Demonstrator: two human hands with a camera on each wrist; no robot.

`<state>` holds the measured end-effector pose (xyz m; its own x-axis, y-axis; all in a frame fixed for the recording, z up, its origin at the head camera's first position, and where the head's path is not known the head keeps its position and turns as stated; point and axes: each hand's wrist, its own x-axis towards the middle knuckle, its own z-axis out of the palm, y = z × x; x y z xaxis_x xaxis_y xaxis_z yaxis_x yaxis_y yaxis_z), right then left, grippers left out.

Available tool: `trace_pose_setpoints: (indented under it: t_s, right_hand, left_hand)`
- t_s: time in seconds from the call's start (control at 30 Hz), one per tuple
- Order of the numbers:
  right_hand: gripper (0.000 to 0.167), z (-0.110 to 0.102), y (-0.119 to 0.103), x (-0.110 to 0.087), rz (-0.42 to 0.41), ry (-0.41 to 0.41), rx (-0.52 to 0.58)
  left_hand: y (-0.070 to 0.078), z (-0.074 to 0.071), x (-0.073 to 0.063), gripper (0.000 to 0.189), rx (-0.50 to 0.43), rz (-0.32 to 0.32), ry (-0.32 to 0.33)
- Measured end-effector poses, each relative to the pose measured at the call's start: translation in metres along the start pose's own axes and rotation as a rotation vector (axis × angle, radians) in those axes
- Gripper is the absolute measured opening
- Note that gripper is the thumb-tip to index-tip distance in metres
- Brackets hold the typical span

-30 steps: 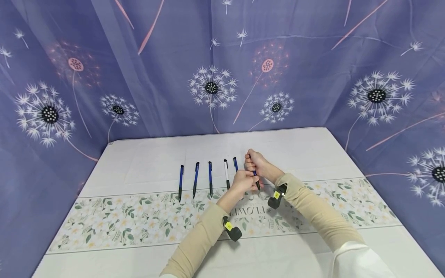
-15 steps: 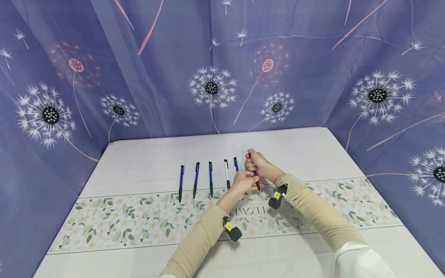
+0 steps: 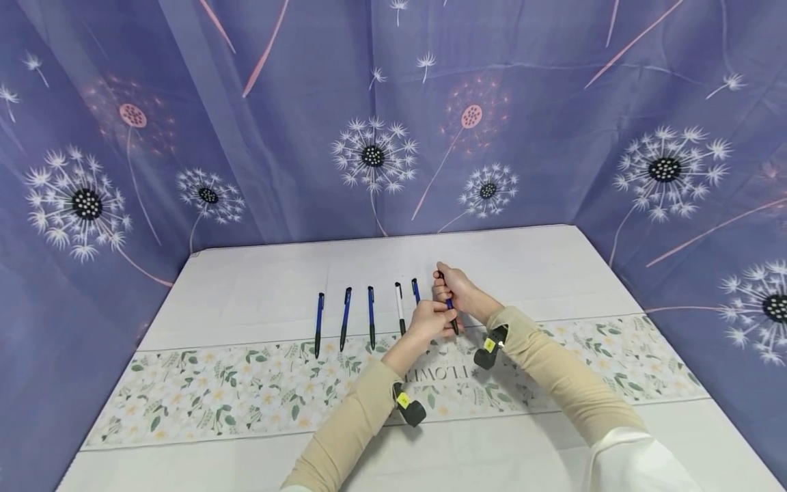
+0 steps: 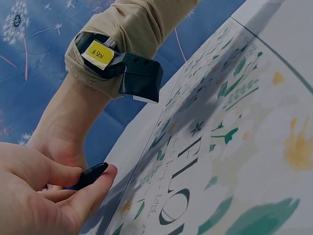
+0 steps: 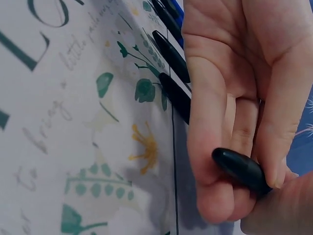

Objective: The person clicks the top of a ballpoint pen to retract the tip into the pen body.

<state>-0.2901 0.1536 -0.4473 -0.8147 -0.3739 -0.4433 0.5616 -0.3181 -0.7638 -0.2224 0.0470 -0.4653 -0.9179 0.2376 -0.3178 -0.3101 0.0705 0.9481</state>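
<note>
In the head view, a blue pen point(image 3: 449, 303) with a black grip end slants between both hands over the table. My right hand point(image 3: 455, 285) curls around its upper part, thumb up by the top end. My left hand point(image 3: 432, 320) pinches the lower part between thumb and fingers. The left wrist view shows the pen's black tapered end point(image 4: 93, 175) poking out between the left thumb and fingers. In the right wrist view, the left fingers point(image 5: 208, 122) lie under that black end, and part of the right hand point(image 5: 281, 208) covers the rest of the pen.
Left of the hands, a row of pens lies on the white table cover point(image 3: 277, 273): several blue pens point(image 3: 371, 318) and a white pen point(image 3: 399, 301). The blue pen point(image 3: 415, 290) nearest the hands is partly hidden by the left hand. A dandelion-print curtain point(image 3: 295, 137) surrounds the table.
Both hands keep the same hold on the pen in nearly the same spot, with only a very slight shift. The row of pens has not moved.
</note>
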Motion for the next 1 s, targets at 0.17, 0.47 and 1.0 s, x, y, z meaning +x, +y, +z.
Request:
trace_pose_setpoints:
  t_s: [0.17, 0.47, 1.0]
  right_hand:
    - [0.037, 0.0016, -0.0018, 0.0004, 0.009, 0.004, 0.042]
    - [0.034, 0.0032, -0.0030, 0.0021, 0.010, 0.040, 0.015]
    - [0.035, 0.0016, -0.0065, 0.0047, -0.017, 0.106, -0.100]
  left_hand:
    - [0.0007, -0.0008, 0.0011, 0.030, 0.028, 0.014, 0.025]
    - [0.0011, -0.0009, -0.0002, 0.027, 0.100, 0.036, 0.079]
    - [0.0009, -0.0017, 0.0001, 0.026, 0.143, 0.081, 0.090]
